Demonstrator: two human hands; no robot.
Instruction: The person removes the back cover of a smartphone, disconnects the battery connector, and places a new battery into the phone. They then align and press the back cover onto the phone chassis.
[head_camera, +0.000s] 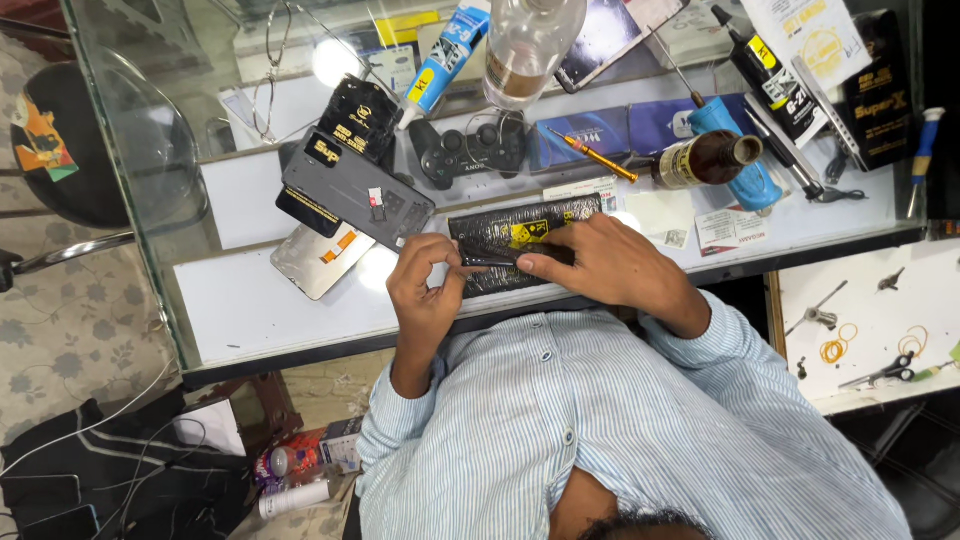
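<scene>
A flat black pack with a yellow label (520, 232) lies on the glass counter (250, 300) in front of me. My left hand (422, 292) pinches the left end of a thin dark strip (488, 259) that lies across the pack's near edge. My right hand (605, 265) presses fingertips on the strip's right end and rests on the pack. An opened grey phone body (355, 195) sits just left of the pack, with a loose phone screen (318, 262) beside it.
Behind the pack are a black game controller (465, 150), a clear bottle (525, 45), a brown bottle on its side (705, 160), glue tubes (445, 60), an orange screwdriver (592, 155) and a blue-handled one (735, 150). A white shelf (870, 320) with scissors lies right; a stool (70, 140) left.
</scene>
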